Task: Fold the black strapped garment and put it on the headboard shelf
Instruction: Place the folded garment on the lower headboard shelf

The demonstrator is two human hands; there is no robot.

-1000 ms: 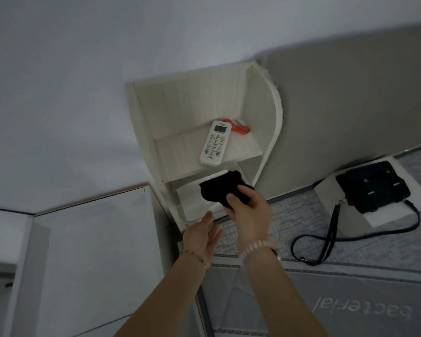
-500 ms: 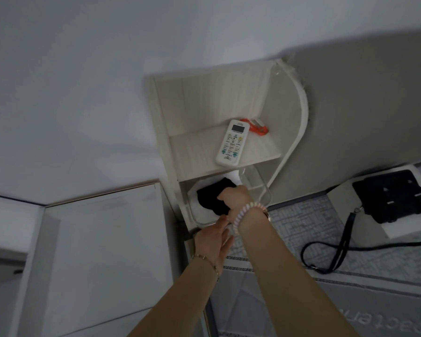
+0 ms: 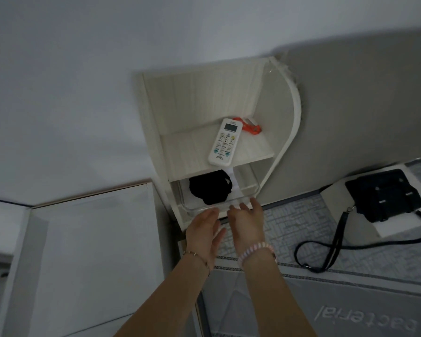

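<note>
The folded black garment (image 3: 210,189) lies as a compact bundle inside a clear plastic tray (image 3: 199,209) on the lower level of the white headboard shelf (image 3: 286,132). My left hand (image 3: 203,231) and my right hand (image 3: 247,221) hover side by side just in front of the tray's front rim, fingers spread. Neither hand holds anything, and neither touches the garment.
A white remote control (image 3: 225,142) and a small orange item (image 3: 252,127) lie on the upper shelf level. A black bag (image 3: 383,194) with a long strap rests on a white box on the grey mattress (image 3: 350,300) at right. A white cabinet top (image 3: 90,251) sits to the left.
My right hand carried the black bundle into the tray on the lower shelf level, let go of it and drew back. Both hands now sit empty in front of the tray.
</note>
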